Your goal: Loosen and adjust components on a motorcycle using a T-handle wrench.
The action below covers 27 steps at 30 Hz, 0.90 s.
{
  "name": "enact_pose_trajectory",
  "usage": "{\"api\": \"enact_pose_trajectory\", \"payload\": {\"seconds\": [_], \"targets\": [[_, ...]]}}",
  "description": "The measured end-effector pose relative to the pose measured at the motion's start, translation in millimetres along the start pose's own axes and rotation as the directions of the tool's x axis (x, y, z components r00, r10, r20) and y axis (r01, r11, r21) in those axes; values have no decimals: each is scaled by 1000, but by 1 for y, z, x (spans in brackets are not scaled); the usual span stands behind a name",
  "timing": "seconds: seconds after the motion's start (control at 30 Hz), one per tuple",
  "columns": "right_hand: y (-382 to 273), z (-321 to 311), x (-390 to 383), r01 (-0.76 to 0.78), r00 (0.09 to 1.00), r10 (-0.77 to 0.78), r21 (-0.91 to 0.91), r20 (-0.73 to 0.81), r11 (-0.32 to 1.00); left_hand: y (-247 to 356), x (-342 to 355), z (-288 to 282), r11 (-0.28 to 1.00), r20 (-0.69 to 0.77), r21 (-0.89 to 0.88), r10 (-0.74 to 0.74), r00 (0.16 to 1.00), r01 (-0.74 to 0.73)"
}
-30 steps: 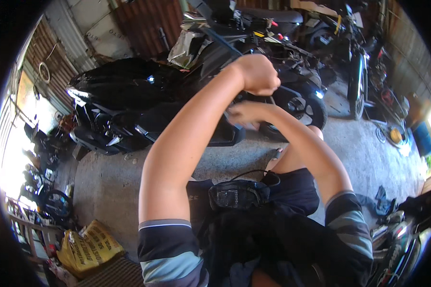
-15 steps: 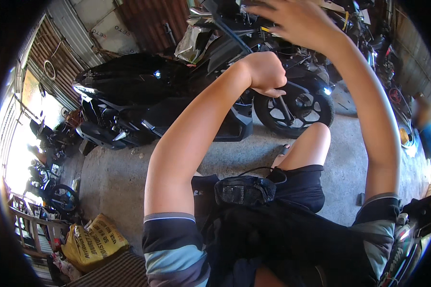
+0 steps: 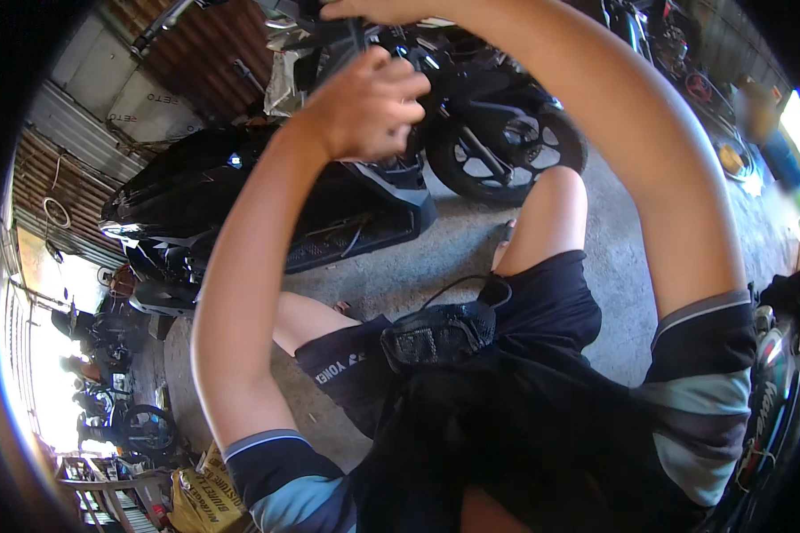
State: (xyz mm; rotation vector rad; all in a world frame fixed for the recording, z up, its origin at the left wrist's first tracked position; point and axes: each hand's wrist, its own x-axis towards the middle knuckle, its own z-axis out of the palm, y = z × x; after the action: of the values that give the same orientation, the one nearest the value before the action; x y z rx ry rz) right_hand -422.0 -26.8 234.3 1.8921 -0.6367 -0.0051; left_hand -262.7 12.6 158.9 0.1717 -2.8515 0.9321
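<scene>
My left hand [image 3: 364, 111] is raised in front of the black motorcycle [image 3: 240, 182], fingers bent inward and slightly smeared by motion. A narrow dark strip [image 3: 357, 37] runs from its thumb side up toward my right hand; what lies inside the fingers is hidden. My right hand [image 3: 382, 9] reaches leftward at the top edge, partly cut off, its fingertips beside a dark part [image 3: 308, 11]. How the right fingers close does not show. Below the hands is the motorcycle's front wheel [image 3: 508, 153].
My bare knees are bent over the concrete floor [image 3: 618, 311], a black mesh pouch [image 3: 438, 333] at my waist. A yellow sack [image 3: 206, 497] lies at lower left. Another motorcycle [image 3: 764, 409] stands close on my right. A blurred person [image 3: 778, 147] is at far right.
Both hands have moved left; the right has also gone up, nearly out of the picture. My left hand's fist has loosened into bent fingers. The view has shifted right.
</scene>
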Motion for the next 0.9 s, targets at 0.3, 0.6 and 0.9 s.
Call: {"api": "enact_pose_trajectory", "payload": {"seconds": [0.3,0.6,0.9], "targets": [[-39,25,-46,-338,931,181,564,316,753,-27,-78,-33,773,74,-290,-570,818,565],[-105,15,-53,-428,893,128,902,431,-51,-39,-58,-29,864,-239,0,-489,839,504],[-273,-22,1,-42,881,107,303,461,-952,24,-87,-26,855,-182,-46,-515,838,516]]}}
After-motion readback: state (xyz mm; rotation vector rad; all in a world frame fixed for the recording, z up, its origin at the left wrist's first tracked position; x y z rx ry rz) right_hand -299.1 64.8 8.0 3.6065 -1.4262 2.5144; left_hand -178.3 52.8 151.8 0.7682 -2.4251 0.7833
